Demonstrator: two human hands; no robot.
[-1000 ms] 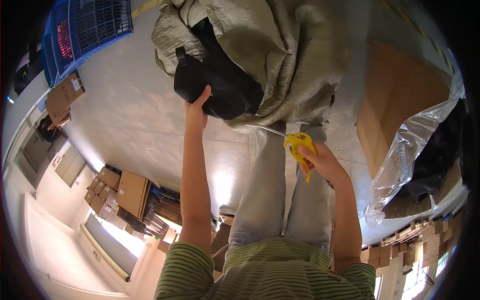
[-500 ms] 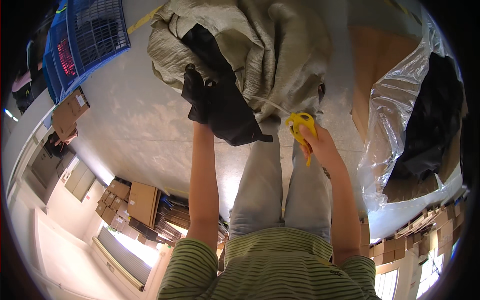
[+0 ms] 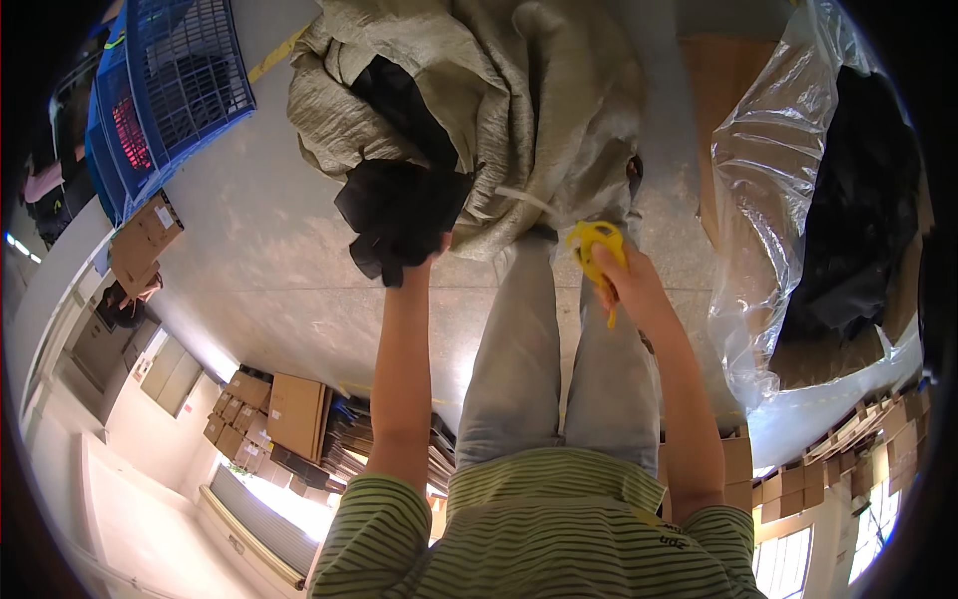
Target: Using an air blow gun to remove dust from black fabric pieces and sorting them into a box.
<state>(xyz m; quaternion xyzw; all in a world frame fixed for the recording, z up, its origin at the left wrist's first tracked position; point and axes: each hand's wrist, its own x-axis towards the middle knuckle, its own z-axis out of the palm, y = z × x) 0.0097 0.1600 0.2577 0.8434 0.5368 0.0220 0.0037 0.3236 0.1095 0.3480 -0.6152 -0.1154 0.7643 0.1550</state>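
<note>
A bunched black cloth piece (image 3: 401, 215) is gripped in my left hand (image 3: 439, 246), which it mostly covers; a bit of the hand shows at its lower right edge. My right hand (image 3: 627, 278) is closed around a yellow plastic hand tool (image 3: 595, 238) with rounded openings and a narrow lower end. Its exact kind is unclear. Just beyond both hands lies a large, crumpled beige woven sack (image 3: 584, 110), with more black cloth (image 3: 404, 105) showing at its mouth. A pale strip (image 3: 526, 198) lies between the sack and the tool.
At right stands a cardboard box (image 3: 711, 90) lined with clear plastic (image 3: 763, 170), holding black material (image 3: 848, 230). A blue plastic crate (image 3: 190, 100) is at far left, with a cardboard piece (image 3: 146, 240) below it. Stacked cartons (image 3: 296, 414) stand along the lower left.
The black cloth in my left hand has swung up and left and bunched together; before, it hung down to the right. My right hand keeps the yellow tool in nearly the same place.
</note>
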